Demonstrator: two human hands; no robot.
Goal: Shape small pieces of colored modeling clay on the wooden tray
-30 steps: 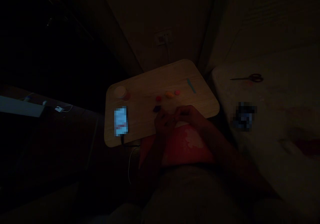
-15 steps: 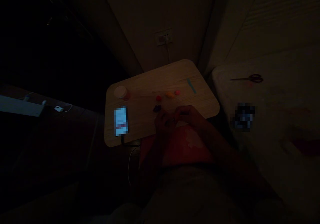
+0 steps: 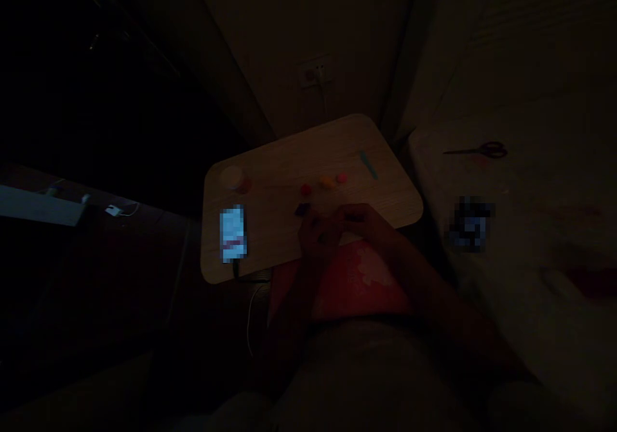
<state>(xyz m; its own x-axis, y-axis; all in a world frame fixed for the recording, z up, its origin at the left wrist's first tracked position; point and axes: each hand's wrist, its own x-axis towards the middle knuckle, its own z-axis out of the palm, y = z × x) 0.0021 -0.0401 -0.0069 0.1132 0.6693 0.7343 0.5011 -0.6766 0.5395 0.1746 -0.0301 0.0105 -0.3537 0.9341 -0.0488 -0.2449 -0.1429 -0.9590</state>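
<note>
Both hands meet at the front edge of a small wooden table (image 3: 274,207), in very dim light. My left hand (image 3: 318,236) has its fingers curled, and my right hand (image 3: 362,220) pinches close against it. Whatever lies between the fingertips is too dark to make out. Just beyond my left hand is a dark purple lump (image 3: 303,209). Farther back lie a red ball (image 3: 305,189), an orange-yellow lump (image 3: 327,182) and a pink ball (image 3: 342,178), which look like modelling clay. A teal strip-like tool (image 3: 369,164) rests at the back right.
On the table's left are a lit phone (image 3: 233,233) with a cable and a lidded tub (image 3: 232,178). A red sheet or board (image 3: 357,284) lies under my forearms. Scissors (image 3: 477,151) rest on the pale surface at right. A wall socket (image 3: 315,72) is behind.
The picture has grown slightly darker. My hands stay at nearly the same spot, with only a small shift of the fingers. The things on the table have not moved.
</note>
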